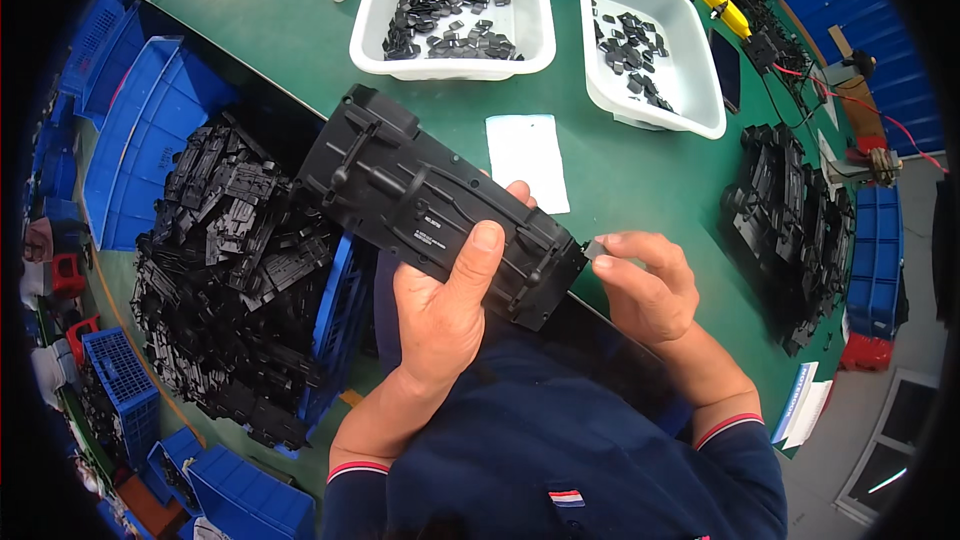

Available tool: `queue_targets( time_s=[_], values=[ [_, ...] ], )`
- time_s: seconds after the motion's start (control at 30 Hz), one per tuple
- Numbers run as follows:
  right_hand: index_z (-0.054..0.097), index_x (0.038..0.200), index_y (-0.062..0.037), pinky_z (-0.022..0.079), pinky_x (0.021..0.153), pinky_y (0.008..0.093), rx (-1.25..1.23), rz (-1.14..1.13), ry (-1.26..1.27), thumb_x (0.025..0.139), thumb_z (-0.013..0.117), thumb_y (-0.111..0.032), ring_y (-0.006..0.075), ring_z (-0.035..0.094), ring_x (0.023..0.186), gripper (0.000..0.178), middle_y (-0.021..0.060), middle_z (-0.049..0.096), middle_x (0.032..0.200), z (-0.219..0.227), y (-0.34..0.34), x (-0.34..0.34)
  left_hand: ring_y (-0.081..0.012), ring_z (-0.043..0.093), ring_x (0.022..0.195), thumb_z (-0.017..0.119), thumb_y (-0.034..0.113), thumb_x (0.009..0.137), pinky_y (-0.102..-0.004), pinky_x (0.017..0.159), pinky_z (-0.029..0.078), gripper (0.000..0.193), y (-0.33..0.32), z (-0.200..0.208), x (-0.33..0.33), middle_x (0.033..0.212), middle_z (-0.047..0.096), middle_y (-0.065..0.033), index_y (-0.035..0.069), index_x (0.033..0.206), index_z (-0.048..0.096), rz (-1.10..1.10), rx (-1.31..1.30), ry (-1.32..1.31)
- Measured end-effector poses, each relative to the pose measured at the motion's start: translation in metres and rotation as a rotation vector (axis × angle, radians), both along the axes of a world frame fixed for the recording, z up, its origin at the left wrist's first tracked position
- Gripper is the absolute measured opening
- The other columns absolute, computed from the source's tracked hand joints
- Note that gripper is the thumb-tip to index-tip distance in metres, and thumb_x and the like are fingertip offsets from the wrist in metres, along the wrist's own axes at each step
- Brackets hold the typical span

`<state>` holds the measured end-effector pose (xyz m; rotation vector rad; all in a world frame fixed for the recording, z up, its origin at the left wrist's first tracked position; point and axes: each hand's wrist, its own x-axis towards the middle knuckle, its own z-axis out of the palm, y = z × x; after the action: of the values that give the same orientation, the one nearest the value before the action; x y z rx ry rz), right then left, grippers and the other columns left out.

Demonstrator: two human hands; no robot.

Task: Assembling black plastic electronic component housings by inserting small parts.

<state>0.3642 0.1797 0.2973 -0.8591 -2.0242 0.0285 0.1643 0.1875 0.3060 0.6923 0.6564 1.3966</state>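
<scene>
A navy shirt (480, 460) sits nearest, and beyond it a long black panel (430, 202) hangs tilted, clamped in the left hand (440, 310), thumb on top; the right hand (650, 290), apart from the left, pinches a small dark tab (594, 249) at the panel's right end, whether seated I cannot tell; bracing the panel and squaring the tab before pressing seems wise

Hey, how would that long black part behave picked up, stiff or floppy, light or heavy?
The long black part is probably stiff: its far end juts straight beyond the left hand. Its ridged surface looks like plastic, so it may be fairly light.
</scene>
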Motion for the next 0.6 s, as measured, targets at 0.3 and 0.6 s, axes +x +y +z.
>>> queue_targets(
  time_s=[0.3,0.6],
  values=[
    [0.067,0.101,-0.0055,0.055,0.059,0.0285,0.028,-0.002,-0.042,0.067,0.073,0.01,0.0212,0.065,0.072,0.038,0.0121,0.06,0.099,0.0007,0.0025,-0.0028,-0.0187,0.061,0.107,0.053,0.004,0.096,-0.033,0.095,0.048,0.028,-0.0025,0.0074,0.0049,0.116,0.063,-0.0164,-0.005,0.122,0.054,0.03,0.027,0.003],
    [0.068,0.099,-0.0021,0.055,0.058,0.0295,0.032,0.025,-0.101,0.069,0.069,0.007,0.0233,0.065,0.072,0.031,0.0136,0.061,0.097,0.0045,0.0052,-0.002,-0.0328,0.057,0.117,0.05,0.005,0.097,-0.0439,0.101,0.046,0.038,-0.0031,-0.0016,0.0014,0.123,0.057,-0.0225,-0.004,0.133,0.04,-0.023,0.114,0.091]
  ],
)
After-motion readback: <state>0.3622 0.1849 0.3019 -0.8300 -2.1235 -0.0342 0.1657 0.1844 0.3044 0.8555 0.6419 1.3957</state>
